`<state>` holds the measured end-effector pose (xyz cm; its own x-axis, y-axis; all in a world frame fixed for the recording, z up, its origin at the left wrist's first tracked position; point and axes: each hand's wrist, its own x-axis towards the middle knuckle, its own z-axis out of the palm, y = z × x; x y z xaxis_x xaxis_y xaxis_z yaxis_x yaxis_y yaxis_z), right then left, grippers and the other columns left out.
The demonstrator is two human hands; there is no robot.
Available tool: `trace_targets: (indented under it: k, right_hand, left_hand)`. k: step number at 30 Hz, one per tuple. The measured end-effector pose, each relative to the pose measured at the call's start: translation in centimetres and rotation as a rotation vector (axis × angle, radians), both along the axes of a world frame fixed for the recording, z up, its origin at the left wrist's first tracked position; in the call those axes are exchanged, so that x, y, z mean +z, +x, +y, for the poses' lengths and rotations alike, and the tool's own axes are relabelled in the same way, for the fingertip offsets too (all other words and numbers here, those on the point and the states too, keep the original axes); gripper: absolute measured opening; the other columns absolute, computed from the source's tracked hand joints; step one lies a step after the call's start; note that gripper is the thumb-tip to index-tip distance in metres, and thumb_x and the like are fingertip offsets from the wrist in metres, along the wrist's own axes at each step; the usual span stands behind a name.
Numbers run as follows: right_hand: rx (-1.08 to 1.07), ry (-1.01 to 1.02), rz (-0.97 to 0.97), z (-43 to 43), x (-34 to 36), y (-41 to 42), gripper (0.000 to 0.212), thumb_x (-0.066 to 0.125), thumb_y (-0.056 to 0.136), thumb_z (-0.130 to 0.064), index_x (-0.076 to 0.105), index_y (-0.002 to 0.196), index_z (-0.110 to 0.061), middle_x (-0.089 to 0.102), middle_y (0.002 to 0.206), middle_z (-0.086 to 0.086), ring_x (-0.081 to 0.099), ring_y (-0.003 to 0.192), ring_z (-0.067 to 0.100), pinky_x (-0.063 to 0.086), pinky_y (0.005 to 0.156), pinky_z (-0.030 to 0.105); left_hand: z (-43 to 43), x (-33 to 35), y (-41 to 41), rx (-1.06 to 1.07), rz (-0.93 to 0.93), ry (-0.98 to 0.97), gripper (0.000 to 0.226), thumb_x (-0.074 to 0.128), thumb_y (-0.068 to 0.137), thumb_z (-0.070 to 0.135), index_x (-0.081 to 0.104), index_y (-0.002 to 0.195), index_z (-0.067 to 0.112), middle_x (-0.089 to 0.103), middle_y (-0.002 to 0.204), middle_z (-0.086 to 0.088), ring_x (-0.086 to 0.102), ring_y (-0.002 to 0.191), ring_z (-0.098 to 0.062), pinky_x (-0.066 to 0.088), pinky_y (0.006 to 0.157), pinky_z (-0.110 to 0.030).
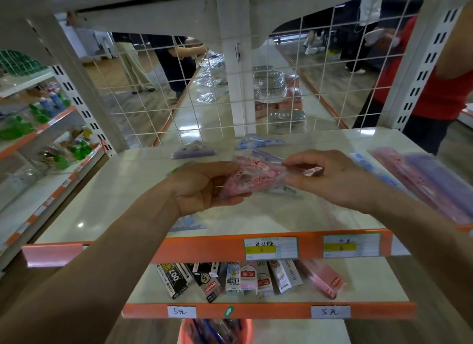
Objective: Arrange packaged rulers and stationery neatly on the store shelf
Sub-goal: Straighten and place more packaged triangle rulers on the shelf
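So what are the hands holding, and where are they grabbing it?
One pink packet, held above the shelf. The left hand grips its left end, and the right hand pinches its right end between thumb and fingers.

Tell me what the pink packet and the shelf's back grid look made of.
The pink packet: likely clear plastic film, glossy; it crinkles and glints, pink showing through. The back grid: probably metal wire, white coated; thin crossing rods, aisle visible behind.
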<state>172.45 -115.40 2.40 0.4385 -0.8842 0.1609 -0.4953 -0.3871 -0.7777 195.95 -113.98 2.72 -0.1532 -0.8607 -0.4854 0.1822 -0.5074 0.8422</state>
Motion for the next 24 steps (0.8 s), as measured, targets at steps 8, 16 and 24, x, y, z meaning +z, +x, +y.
trace_targets:
  k: [8,16,24]
  right_hand:
    - [-0.001,0.162,-0.032,-1.4,-0.1,0.9,0.003,0.068,0.085,-0.027,0.070,0.084,-0.029,0.069,0.086,-0.011,0.063,0.080,-0.002,0.048,0.070,0.008]
    - [0.078,-0.047,-0.009,-4.0,2.5,8.5,0.017,0.071,0.082,-0.029,0.065,0.095,-0.019,0.065,0.084,-0.005,0.061,0.076,0.008,0.045,0.069,0.025]
    - [0.046,0.316,-0.106,-7.2,2.6,12.6,0.019,0.066,0.087,-0.022,0.070,0.096,-0.007,0.067,0.079,0.002,0.055,0.064,0.007,0.039,0.056,0.021]
  left_hand:
    - [-0.1,0.3,-0.3,-0.001,0.049,-0.015,0.023,0.063,0.068,0.013,0.067,0.090,0.007,0.073,0.084,-0.012,0.072,0.067,-0.023,0.059,0.057,-0.035]
    - [-1.2,3.0,2.6,0.085,-0.009,-0.110,0.014,0.053,0.091,0.012,0.063,0.095,0.004,0.070,0.081,-0.008,0.069,0.063,-0.017,0.059,0.056,-0.030]
    - [-0.5,2.5,11.2,0.288,0.028,-0.079,0.013,0.050,0.092,0.012,0.062,0.094,0.007,0.059,0.061,0.000,0.050,0.038,-0.007,0.056,0.051,-0.026]
